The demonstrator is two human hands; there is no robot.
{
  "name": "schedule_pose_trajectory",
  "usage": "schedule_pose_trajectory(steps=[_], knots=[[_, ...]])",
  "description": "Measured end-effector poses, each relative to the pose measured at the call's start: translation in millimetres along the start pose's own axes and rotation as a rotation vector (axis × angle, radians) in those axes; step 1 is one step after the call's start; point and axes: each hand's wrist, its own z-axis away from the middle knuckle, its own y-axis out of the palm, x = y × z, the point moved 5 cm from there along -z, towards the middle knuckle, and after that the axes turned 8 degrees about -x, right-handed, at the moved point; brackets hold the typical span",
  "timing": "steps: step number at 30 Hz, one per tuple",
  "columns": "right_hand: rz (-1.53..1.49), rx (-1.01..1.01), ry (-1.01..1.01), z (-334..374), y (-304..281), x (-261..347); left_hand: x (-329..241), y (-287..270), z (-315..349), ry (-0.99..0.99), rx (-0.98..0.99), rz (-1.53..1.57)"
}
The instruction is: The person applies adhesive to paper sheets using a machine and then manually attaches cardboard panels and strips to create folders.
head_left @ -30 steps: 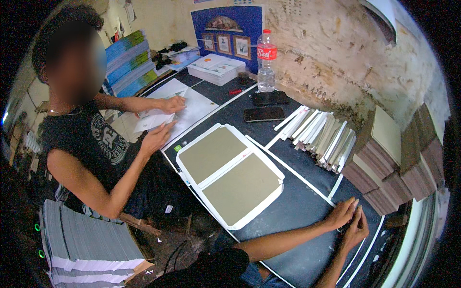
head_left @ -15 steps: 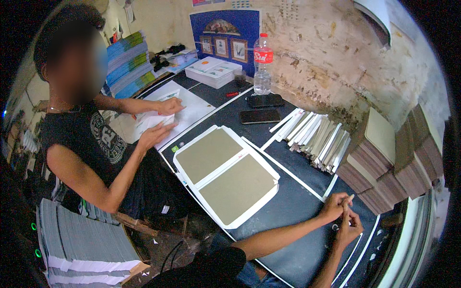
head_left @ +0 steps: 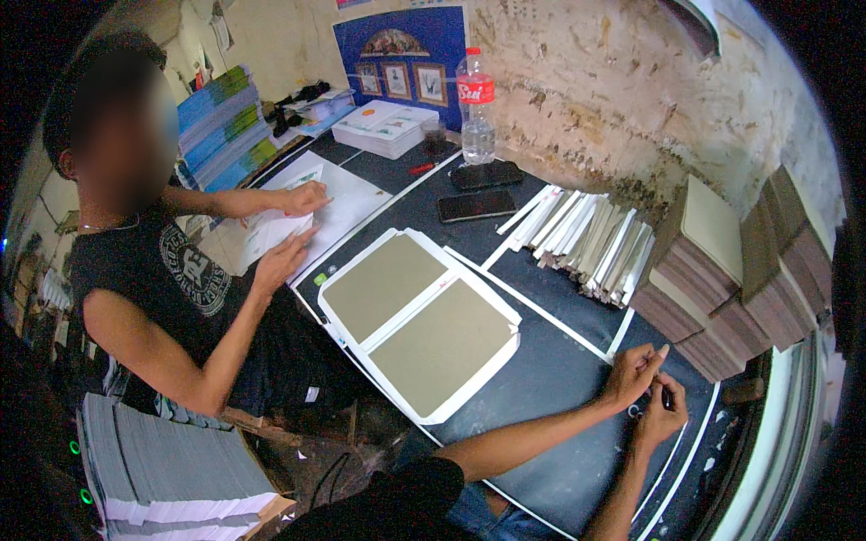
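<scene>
Over the near right part of the black table, my left hand [head_left: 634, 374] and my right hand [head_left: 665, 415] are close together. The left fingers are closed, with thumb and forefinger pressed together near the tips. My right hand's fingers are curled just below them. What either hand grips, if anything, is too small to make out. A small pale ring shape [head_left: 634, 410] shows beside the right hand. To the left of my hands lies an opened-out cover, two grey-brown boards [head_left: 445, 347] on a white sheet [head_left: 431, 417] with its margin showing around them.
Stacked grey-brown boards [head_left: 699, 243] stand at the right, beside a pile of paper strips [head_left: 586, 239]. Two phones [head_left: 476, 206] and a water bottle [head_left: 477, 117] are farther back. A co-worker [head_left: 194, 298] handles paper at the left. Stacked paper blocks [head_left: 171, 460] stand lower left.
My hands have drawn slightly apart, the right one shifting a little toward me. The view has tilted slightly. The boards and strips have stayed in place; the co-worker's hands have barely moved.
</scene>
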Motion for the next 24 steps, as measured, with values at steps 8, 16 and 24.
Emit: schedule_pose_trajectory(steps=[8, 16, 24], knots=[[0.196, 0.018, 0.022, 3.2, 5.0, 14.0, 9.5, 6.0, 4.0, -0.012, 0.028, 0.082], [0.061, 0.054, 0.014, 1.6, 9.2, 4.9, -6.1, -3.7, 0.2, 0.201, -0.207, 0.183], [-0.100, -0.106, 0.190, 1.7, 5.7, 22.6, 5.3, -2.0, 4.8, -0.151, 0.111, 0.324]])
